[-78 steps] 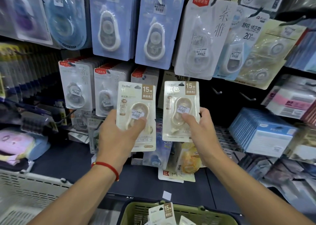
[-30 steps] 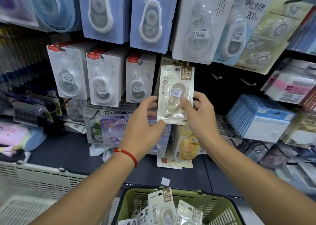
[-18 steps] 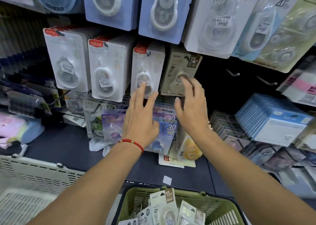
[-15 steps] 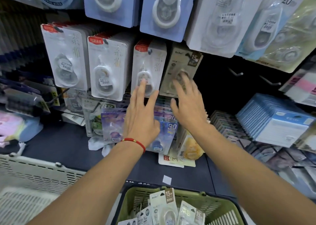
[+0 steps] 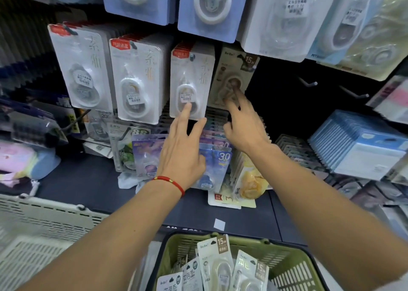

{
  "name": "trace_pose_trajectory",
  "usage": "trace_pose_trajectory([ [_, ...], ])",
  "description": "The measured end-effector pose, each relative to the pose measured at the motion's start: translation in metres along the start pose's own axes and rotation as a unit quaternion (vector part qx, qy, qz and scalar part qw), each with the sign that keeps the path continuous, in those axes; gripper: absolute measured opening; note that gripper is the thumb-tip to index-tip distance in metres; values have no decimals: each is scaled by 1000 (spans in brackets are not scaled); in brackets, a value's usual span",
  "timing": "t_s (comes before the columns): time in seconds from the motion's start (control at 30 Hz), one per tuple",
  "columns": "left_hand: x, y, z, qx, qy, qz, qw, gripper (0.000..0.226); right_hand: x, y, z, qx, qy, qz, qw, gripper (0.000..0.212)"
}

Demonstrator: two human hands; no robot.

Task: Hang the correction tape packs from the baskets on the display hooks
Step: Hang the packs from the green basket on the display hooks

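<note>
We reach into the display with both hands. Our right hand (image 5: 244,125) has straight fingers laid on the beige pack (image 5: 234,76), gripping nothing, only pressing the card back along its hook (image 5: 242,59) at the right end of the middle row. Our left hand (image 5: 184,149) is spread and relaxed too, its fingertip touching the white pack (image 5: 191,81) just beside, holding nothing.

The step in hand looks like seating the beige pack. To do it well we should push low and flat on the blister so the card slides back squarely and does not swing, while the left hand steadies the neighbour so the two do not snag. The beige pack hangs slightly tilted, so a light nudge at its lower edge should level it.

More packs stand on edge in the green basket (image 5: 293,266) at the bottom, so the task seems far from done. Two bare hooks (image 5: 309,83) jut from the dark panel to the right.

The packs are thin, stiff cards with glossy, rounded clear blisters, slippery under a fingertip. The basket is ribbed, slotted plastic; a white crate (image 5: 44,222) to the left is slotted likewise.
</note>
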State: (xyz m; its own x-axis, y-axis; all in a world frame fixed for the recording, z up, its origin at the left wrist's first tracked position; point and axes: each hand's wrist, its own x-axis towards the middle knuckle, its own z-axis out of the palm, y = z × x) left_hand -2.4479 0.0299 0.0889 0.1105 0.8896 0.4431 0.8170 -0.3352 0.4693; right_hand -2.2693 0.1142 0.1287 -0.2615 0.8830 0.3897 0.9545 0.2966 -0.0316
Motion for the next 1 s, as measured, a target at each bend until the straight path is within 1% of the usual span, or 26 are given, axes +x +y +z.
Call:
trace_pose_trajectory([
  [0.07,-6,-2,0,-2,-43,10,999,74,-25,4,-9,37,-1,-8,999,58],
  [0.1,-10,-3,0,1,-91,15,996,67,-41,7,-13,53,-8,-17,998,53],
  [0.13,-15,-4,0,12,-159,28,987,61,-59,11,-16,76,-19,-21,997,47],
  [0.17,-23,-4,2,30,-241,49,969,56,-79,15,-18,112,-34,-12,993,40],
  [0.2,-32,-2,5,48,-322,72,943,53,-101,19,-20,153,-58,11,986,34],
  [0.23,-43,0,7,67,-393,90,913,50,-122,23,-21,192,-98,40,976,29],
  [0.27,-55,4,11,85,-449,104,883,49,-145,28,-21,220,-161,62,960,25],
  [0.3,-66,8,14,103,-487,116,859,49,-168,34,-19,227,-238,67,942,22],
  [0.33,-77,11,19,120,-512,125,841,49,-192,39,-15,209,-316,60,923,23],
  [0.4,-98,19,32,132,-539,129,822,47,-240,50,-4,142,-447,39,882,31],
  [0.43,-111,23,40,125,-550,123,817,46,-265,54,2,118,-493,40,861,36],
  [0.5,-137,28,54,104,-565,106,812,45,-309,59,16,112,-560,52,819,44],
  [0.53,-150,31,61,95,-569,101,810,44,-330,60,22,120,-580,55,804,46],
  [0.57,-163,34,67,88,-570,99,811,43,-351,61,28,125,-590,50,796,49],
  [0.6,-174,37,71,81,-568,95,813,41,-369,62,33,125,-593,38,795,54],
  [0.63,-183,40,75,73,-564,90,818,40,-386,61,39,118,-585,24,802,59],
  [0.67,-190,41,78,64,-556,85,824,38,-400,60,43,105,-565,7,818,62],
  [0.73,-199,46,82,43,-539,73,838,37,-416,58,48,86,-509,-21,856,60],
  [0.77,-202,49,83,28,-533,63,843,36,-419,58,49,93,-494,-21,864,55],
  [0.83,-208,55,84,-10,-529,32,848,34,-421,61,48,140,-497,24,856,43],
  [0.9,-212,61,86,-42,-524,7,851,33,-419,64,43,196,-510,73,834,38],
  [0.97,-214,66,87,-86,-511,-26,855,34,-413,65,33,239,-499,77,829,35],
  [1.0,-215,69,88,-121,-511,-49,850,36,-407,64,28,262,-484,72,832,33],
])
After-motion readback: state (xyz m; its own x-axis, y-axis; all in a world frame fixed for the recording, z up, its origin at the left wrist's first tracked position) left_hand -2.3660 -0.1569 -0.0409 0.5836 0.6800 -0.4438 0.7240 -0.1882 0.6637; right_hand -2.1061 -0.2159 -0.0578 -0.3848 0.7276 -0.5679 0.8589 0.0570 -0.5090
